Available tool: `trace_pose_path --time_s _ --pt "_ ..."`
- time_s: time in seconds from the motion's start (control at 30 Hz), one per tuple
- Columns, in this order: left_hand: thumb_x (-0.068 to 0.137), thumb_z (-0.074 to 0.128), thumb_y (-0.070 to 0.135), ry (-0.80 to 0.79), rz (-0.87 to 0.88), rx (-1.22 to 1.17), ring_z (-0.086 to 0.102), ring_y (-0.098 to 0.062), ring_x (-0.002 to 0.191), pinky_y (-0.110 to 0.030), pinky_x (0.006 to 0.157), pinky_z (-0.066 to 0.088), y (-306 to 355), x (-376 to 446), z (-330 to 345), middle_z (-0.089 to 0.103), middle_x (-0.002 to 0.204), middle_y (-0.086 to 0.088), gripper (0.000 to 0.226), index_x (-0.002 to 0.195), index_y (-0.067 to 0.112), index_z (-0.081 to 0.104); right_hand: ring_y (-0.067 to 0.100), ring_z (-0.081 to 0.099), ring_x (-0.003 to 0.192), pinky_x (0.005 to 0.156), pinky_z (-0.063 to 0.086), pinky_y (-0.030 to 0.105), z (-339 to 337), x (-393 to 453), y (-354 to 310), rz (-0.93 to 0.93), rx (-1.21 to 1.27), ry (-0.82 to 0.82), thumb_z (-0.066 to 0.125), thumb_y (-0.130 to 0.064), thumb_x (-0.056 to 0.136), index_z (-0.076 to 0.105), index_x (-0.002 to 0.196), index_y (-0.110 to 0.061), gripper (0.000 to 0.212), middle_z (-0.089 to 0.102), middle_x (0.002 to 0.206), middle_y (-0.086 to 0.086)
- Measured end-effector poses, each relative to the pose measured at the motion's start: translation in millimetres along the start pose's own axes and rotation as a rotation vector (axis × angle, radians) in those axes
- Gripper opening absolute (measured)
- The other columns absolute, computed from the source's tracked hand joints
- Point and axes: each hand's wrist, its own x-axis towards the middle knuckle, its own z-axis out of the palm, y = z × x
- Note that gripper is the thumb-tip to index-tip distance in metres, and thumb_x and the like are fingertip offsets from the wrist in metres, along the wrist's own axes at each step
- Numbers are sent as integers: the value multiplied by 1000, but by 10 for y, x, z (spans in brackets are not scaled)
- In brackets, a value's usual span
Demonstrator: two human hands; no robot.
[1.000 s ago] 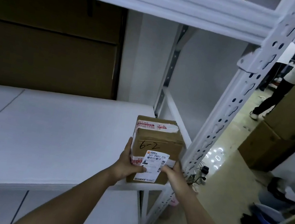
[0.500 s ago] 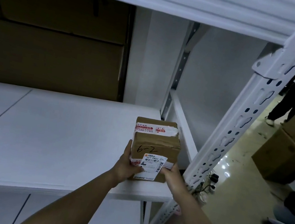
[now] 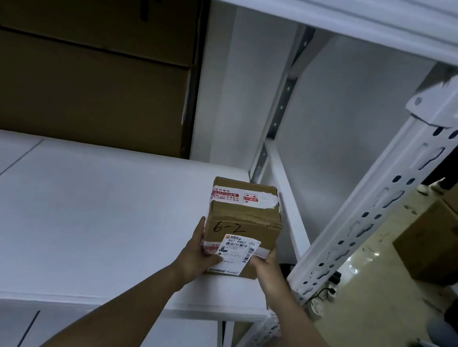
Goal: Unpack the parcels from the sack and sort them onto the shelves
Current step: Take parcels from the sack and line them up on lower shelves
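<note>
As seen from the head view, a box (image 3: 242, 224) marked "6-2" was held at the right front corner of the white shelf (image 3: 79, 209), apparently resting on it. It was gripped at its near end by the left hand (image 3: 198, 254) and the right hand (image 3: 266, 266), fingers curled round its sides. Were it released so near the edge, a fall past the post (image 3: 387, 181) could be caused by a slight nudge.
</note>
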Motion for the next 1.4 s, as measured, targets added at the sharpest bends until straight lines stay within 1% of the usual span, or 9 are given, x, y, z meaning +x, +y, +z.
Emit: trace_pose_path --time_s 0.2,0.37,0.53,0.7,0.87,1.13,1.27,1.33,1.4 --pt "86 62 -6 13 5 11 51 -14 118 -20 90 50 3 -14 21 47 138 -1 84 148 25 15 2 55 105 83 43 23 14 -1 -32 -2 28 -20 60 -11 92 36 138 -25 54 61 117 -12" --pt "79 73 -2 26 -100 38 46 -26 130 -42 109 39 28 -50 16 40 147 -8 103 152 15 2 11 53 112 97 43 32 32 -113 -82 -24 80 20 64 -5 88 23 141 -31 72 57 121 -8" --pt "75 80 15 108 -210 121 19 -30 146 -42 116 24 96 -222 -28 11 160 -12 117 152 12 -8 20 49 117 96 39 33 139 -320 -107 -5 5 172 63 -7 89 11 152 -19 82 46 140 4" --pt "78 78 17 183 -250 112 15 -30 146 -43 116 25 110 -469 -82 10 160 -13 112 152 12 -6 34 58 111 76 47 22 403 -515 -56 80 80 399 59 10 79 38 135 1 60 59 124 21" --pt "88 67 18 237 -265 92 22 -29 145 -37 113 26 90 -764 -298 13 159 -13 95 152 11 -3 40 39 129 101 36 44 894 -797 -87 301 34 488 64 -20 88 30 145 -7 68 37 142 23" --pt "97 52 25 459 -241 34 40 -29 134 -34 106 35 96 -1453 -1408 36 148 -16 66 150 9 17 32 42 128 105 38 44 2297 -1096 -514 178 -43 90 54 -17 93 32 144 -10 56 37 143 15" --pt "95 52 23 600 -253 55 62 -27 104 -35 90 48 -47 -2051 -2327 60 115 -10 37 129 10 45 35 56 84 73 39 30 3219 -1423 -736 73 -106 -173 44 -7 88 61 96 -5 18 58 90 19" --pt "94 52 19 683 -264 3 65 -24 90 -32 78 48 -141 -2420 -2861 61 101 -7 23 116 12 49 32 58 75 70 35 28 3789 -1622 -836 35 -140 -272 44 -9 90 59 89 2 18 58 91 25" --pt "93 51 16 765 -276 -31 64 -22 80 -30 69 45 -222 -2778 -3363 59 94 -5 13 105 13 49 21 60 75 68 41 27 4336 -1801 -933 9 -156 -369 47 -15 93 60 84 -14 15 63 93 10"
